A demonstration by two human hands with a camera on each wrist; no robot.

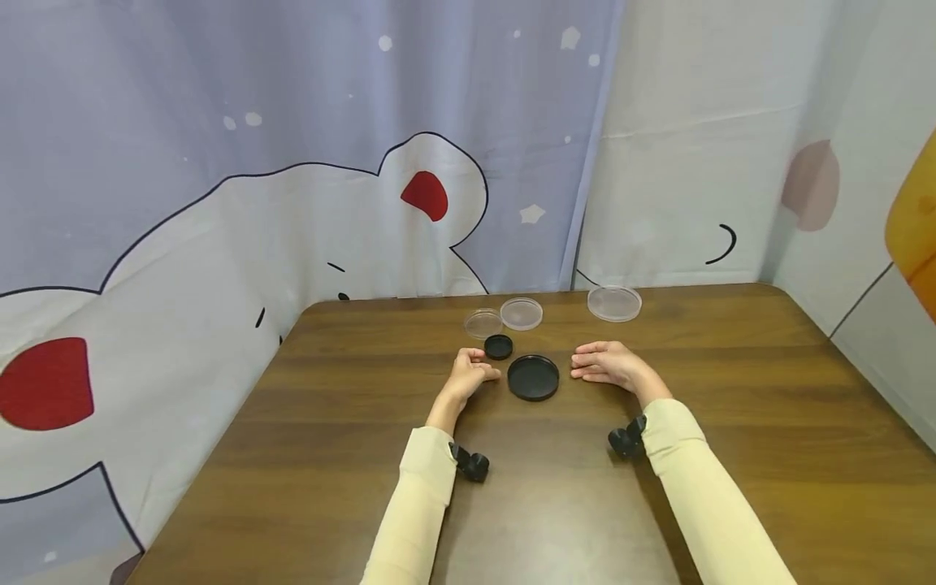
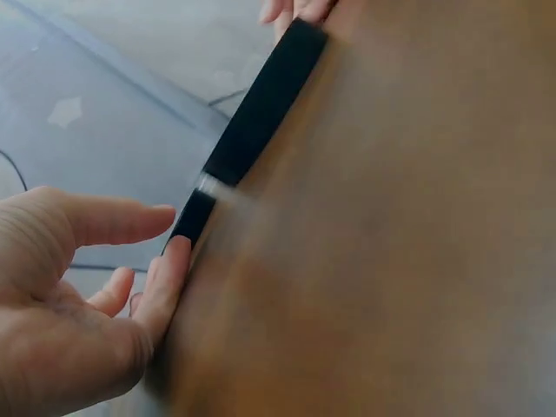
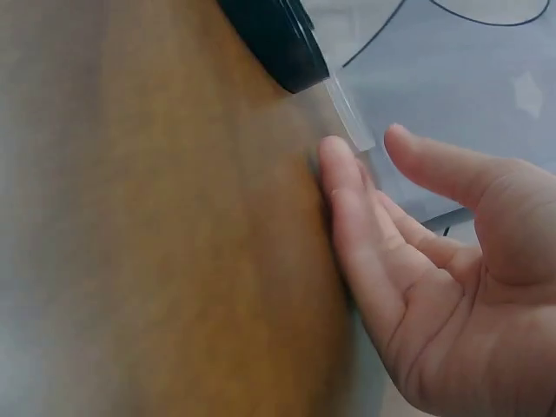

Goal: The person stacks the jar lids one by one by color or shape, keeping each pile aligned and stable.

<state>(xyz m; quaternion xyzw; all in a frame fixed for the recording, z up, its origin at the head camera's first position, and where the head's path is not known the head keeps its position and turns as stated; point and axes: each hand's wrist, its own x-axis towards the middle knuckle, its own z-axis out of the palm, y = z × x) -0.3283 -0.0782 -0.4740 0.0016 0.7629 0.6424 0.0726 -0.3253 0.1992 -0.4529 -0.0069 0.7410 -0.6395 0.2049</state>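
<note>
A large black round dish [image 1: 534, 379] lies flat on the table between the two hands. Just behind and left of it sits a smaller black round dish [image 1: 499, 347]. The left hand [image 1: 466, 376] is beside the small dish, thumb apart from the fingers; in the left wrist view its fingertips [image 2: 179, 248] overlap the dish's edge, and I cannot tell whether they touch. To the right of the large dish, the right hand [image 1: 608, 364] rests low over the table with nothing in its grasp. Its fingers [image 3: 347, 195] are nearly straight and the thumb stands off.
Behind the black dishes lie three clear round dishes: one at left [image 1: 483, 323], a second beside it [image 1: 521, 314], and a third farther right [image 1: 614, 304] near the table's back edge. A printed curtain [image 1: 307, 227] hangs behind the wooden table [image 1: 351, 455].
</note>
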